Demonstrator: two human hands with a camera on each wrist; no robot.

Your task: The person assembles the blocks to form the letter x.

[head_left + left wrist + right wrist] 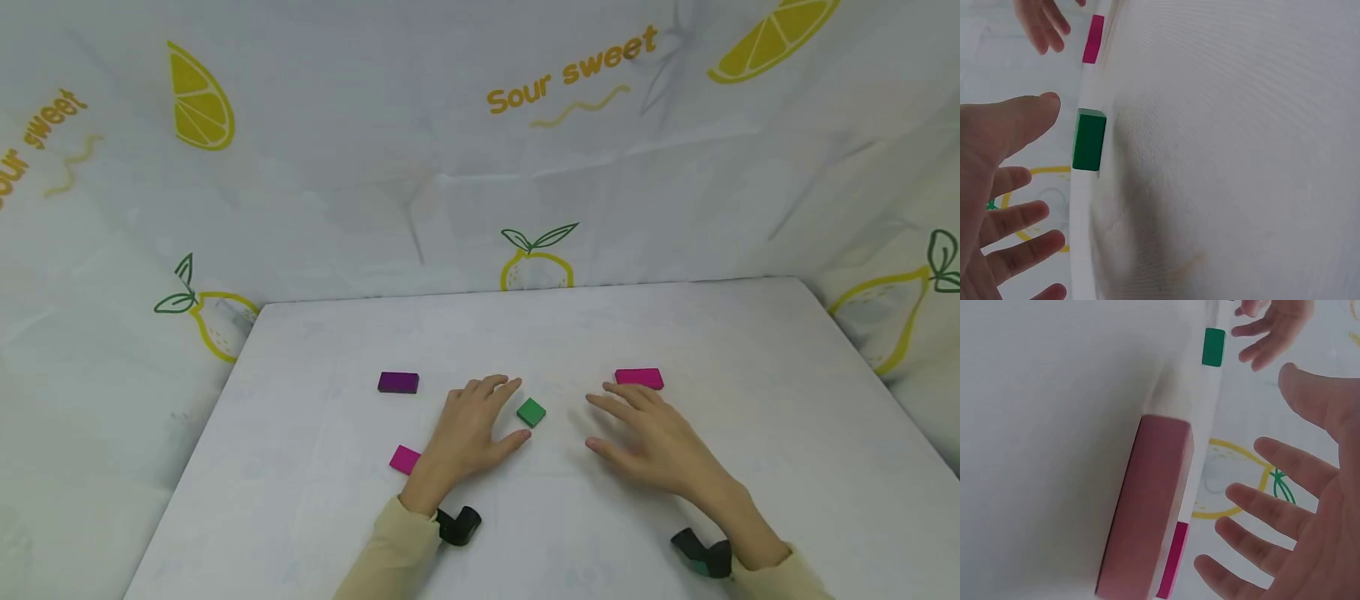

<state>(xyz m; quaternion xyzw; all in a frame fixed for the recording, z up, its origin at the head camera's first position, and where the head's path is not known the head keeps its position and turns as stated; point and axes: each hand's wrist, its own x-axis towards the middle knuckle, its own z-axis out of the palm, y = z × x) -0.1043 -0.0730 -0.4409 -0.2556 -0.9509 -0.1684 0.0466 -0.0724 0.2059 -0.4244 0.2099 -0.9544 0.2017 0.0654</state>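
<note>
My left hand is over the white table with its fingers spread, holding nothing. A small green block lies just right of its thumb and fingertips; the left wrist view shows the same green block beyond the thumb. My right hand hovers with fingers apart, also without anything in it. Its fingertips overlap the near edge of a magenta block in the head view. A dusty-pink block stands large in the right wrist view; in the head view it is hidden beneath the right hand or forearm.
A purple block lies to the far left of my left hand. Another magenta block sits beside the left wrist, partly covered by it. A white lemon-print curtain hangs behind the table and at its sides.
</note>
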